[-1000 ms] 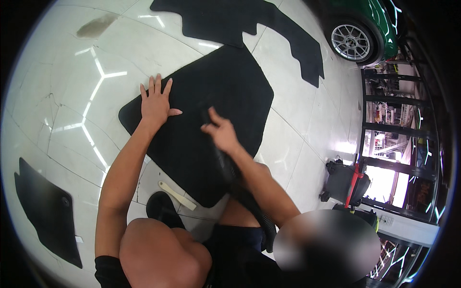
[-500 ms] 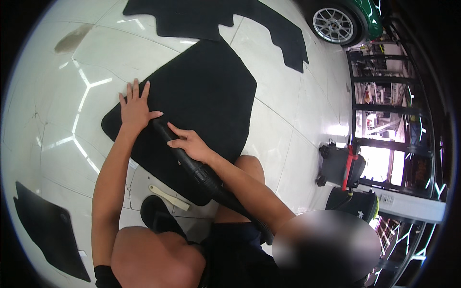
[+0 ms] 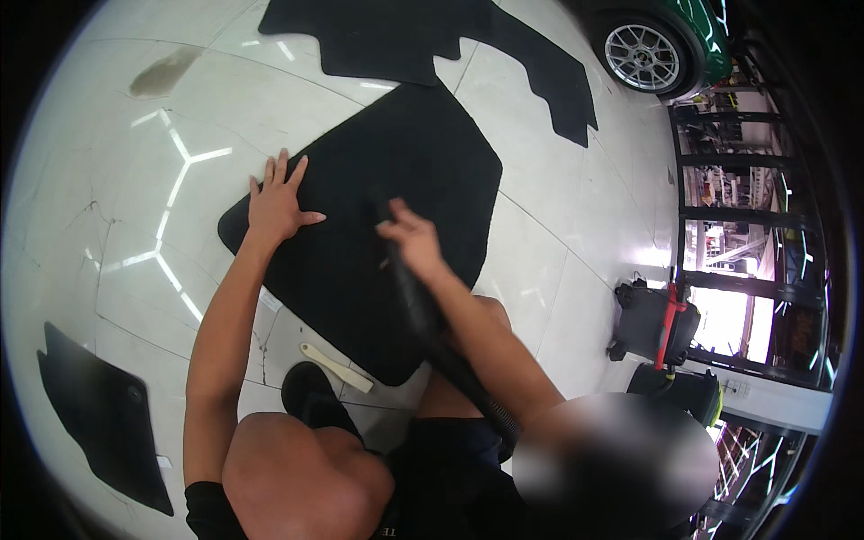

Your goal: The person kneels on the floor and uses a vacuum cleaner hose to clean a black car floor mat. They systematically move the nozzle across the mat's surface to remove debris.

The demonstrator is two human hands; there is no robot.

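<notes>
A black car floor mat [image 3: 360,297] lies flat on the pale tiled floor in front of me. Pressed on its left edge is my left hand [image 3: 277,205], fingers spread and holding nothing. My right hand [image 3: 411,238], somewhat blurred, is wrapped round a black vacuum hose wand [image 3: 416,301] over the middle of the mat. The wand's front end is smeared by motion against the dark mat. From my right hand the ribbed hose runs back under my right forearm. A cream-handled brush [image 3: 335,367] rests on the floor beside the mat's near edge, next to my shoe.
Other black mats lie around: a large one [image 3: 387,45] touching the far edge and a small one [image 3: 103,414] at left. A green car's wheel [image 3: 642,57] stands at far right. Dark wheeled equipment [image 3: 652,321] with a red bar stands at right. A blurred patch covers the lower right.
My right hand has swept the wand rightward across the mat, away from my left hand. My left hand stays on the mat's edge; the whole view has shifted slightly.
</notes>
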